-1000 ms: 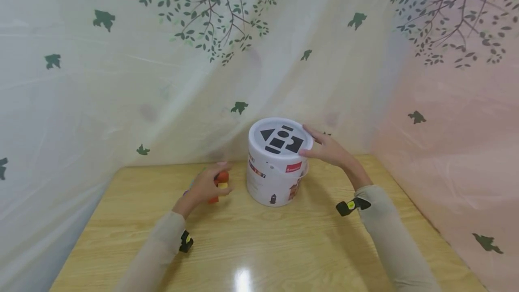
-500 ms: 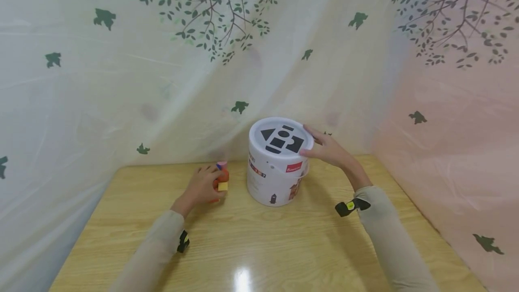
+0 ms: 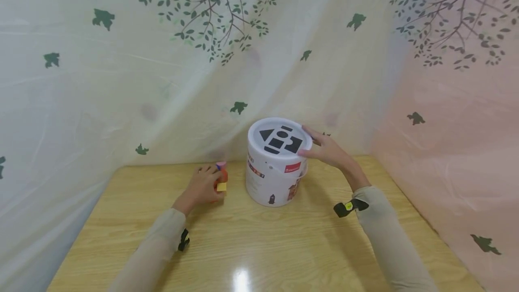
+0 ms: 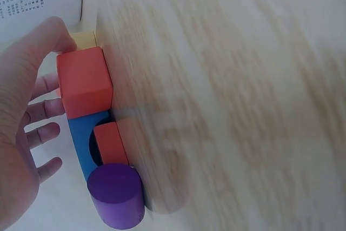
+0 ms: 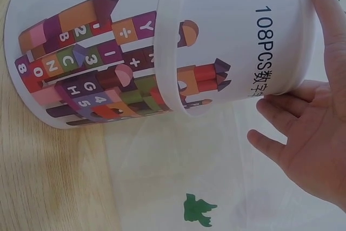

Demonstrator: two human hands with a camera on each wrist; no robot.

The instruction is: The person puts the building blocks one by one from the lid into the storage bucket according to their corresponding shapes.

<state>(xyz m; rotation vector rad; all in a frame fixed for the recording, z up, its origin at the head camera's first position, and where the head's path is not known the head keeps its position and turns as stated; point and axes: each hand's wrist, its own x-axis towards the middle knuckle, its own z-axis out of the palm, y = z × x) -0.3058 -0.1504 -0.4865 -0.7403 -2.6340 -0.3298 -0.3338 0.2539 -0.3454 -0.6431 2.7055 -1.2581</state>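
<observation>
On the wooden bench (image 3: 251,247), the left grip (image 3: 200,187) is drawn in, bent thumb and fingers holding a smooth, glossy red block (image 4: 84,82). A yellow block (image 3: 221,187) shows beside its thumb; along its palm sit a blue arch block (image 4: 82,139), a smaller red block (image 4: 111,142) at the arch's opening, and a purple cylinder (image 4: 116,196). To that grip's right stands an upright white bucket (image 3: 263,188) printed "108PCS" with Chinese characters, pictured blocks lettered "N", "C", "H", "G", and a red label (image 3: 292,167) too small to read in full. The right grip (image 3: 329,150) is spread wide against the rim of its lid (image 3: 279,138), whose dark triangle, circle and square reveal nothing inside. Farther off hangs a pale sheet (image 3: 194,116) patterned with branches and green birds.
</observation>
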